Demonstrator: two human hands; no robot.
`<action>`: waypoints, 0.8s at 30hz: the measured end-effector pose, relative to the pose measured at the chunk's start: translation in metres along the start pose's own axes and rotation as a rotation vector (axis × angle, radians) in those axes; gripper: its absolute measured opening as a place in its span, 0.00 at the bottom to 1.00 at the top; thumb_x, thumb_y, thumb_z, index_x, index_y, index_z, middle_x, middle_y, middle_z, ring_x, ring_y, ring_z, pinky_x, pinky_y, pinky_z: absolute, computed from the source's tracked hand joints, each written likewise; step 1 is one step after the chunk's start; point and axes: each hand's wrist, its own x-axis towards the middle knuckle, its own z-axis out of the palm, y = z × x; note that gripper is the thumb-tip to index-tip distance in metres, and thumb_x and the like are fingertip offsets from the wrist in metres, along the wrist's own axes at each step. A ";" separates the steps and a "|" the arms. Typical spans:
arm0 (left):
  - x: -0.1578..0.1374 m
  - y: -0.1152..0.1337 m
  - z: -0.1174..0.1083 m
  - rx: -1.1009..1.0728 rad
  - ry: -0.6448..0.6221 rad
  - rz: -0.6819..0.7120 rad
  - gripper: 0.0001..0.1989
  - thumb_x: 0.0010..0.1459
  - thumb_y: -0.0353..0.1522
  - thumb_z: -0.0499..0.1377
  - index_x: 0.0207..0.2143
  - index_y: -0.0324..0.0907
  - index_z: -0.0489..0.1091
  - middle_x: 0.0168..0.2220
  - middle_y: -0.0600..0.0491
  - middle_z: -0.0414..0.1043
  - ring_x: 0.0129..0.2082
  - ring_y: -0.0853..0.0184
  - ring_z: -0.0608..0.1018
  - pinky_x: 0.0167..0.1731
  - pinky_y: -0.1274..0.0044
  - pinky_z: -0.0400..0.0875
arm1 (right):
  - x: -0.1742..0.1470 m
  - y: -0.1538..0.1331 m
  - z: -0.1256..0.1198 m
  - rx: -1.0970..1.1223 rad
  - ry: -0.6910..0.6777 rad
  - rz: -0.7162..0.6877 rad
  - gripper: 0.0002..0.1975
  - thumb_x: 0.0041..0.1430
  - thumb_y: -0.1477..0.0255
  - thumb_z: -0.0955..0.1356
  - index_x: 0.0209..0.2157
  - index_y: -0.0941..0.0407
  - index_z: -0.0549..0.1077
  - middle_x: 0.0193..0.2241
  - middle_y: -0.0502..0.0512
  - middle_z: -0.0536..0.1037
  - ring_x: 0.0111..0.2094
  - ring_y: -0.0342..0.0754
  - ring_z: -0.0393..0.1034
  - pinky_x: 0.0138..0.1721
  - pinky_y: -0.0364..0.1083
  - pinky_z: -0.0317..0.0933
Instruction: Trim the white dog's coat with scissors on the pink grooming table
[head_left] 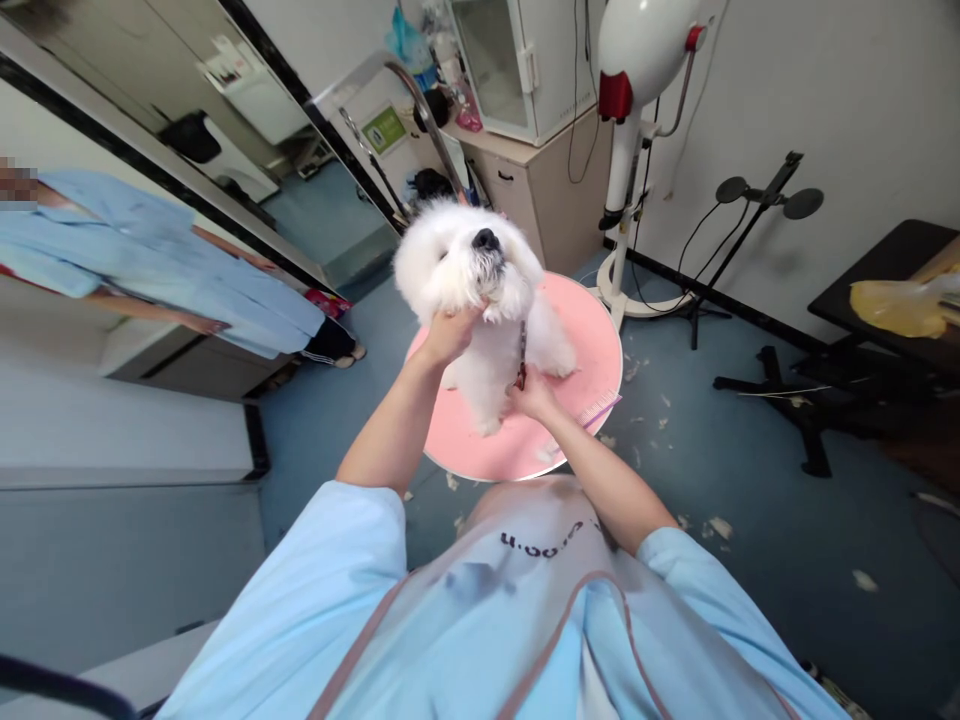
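A fluffy white dog point(491, 260) sits on a round pink grooming table point(457, 440), its muzzle tipped up. My left hand point(454, 335) is closed under the dog's chin, gripping the fur there. Low at the dog's chest, my right hand point(536, 395) is closed around the handles of what look like scissors point(523, 350). Their narrow dark blades point upward against the chest fur, and the fingers partly cover the handles. Near my right forearm a purple comb point(600, 408) lies on the table's rim, with a tuft of white hair beside it.
Behind the dog stands a curved metal grooming arm point(420, 90). A white dryer on a stand point(622, 180) and a black stand point(739, 240) are at the back right. A person in blue point(150, 240) stands at left. Hair clippings point(720, 527) dot the floor.
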 end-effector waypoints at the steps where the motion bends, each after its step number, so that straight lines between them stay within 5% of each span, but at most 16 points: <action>1: 0.001 -0.003 -0.002 0.010 -0.009 0.010 0.35 0.44 0.53 0.69 0.48 0.40 0.75 0.54 0.44 0.74 0.60 0.56 0.72 0.62 0.68 0.65 | 0.000 0.002 0.000 -0.009 0.005 0.005 0.10 0.47 0.69 0.64 0.34 0.53 0.61 0.27 0.48 0.70 0.29 0.48 0.64 0.31 0.45 0.57; 12: 0.012 -0.026 -0.011 0.086 -0.117 0.043 0.32 0.50 0.52 0.66 0.52 0.42 0.75 0.55 0.46 0.74 0.62 0.57 0.71 0.64 0.67 0.63 | 0.004 0.036 0.007 -0.114 0.045 -0.029 0.15 0.52 0.71 0.65 0.43 0.55 0.65 0.31 0.54 0.75 0.32 0.51 0.69 0.32 0.46 0.59; 18: 0.013 -0.026 -0.011 0.133 -0.103 0.049 0.34 0.49 0.56 0.65 0.51 0.42 0.75 0.56 0.45 0.73 0.63 0.56 0.70 0.65 0.67 0.62 | -0.060 0.065 0.053 -0.284 -0.131 0.109 0.14 0.61 0.72 0.64 0.48 0.56 0.67 0.39 0.57 0.79 0.39 0.52 0.74 0.37 0.46 0.61; 24: 0.013 -0.022 -0.005 0.152 -0.151 0.063 0.38 0.51 0.59 0.61 0.53 0.40 0.74 0.57 0.44 0.72 0.63 0.55 0.71 0.64 0.67 0.65 | -0.049 0.041 0.085 -0.450 -0.080 0.010 0.21 0.64 0.63 0.65 0.54 0.59 0.65 0.46 0.64 0.77 0.46 0.57 0.74 0.41 0.49 0.64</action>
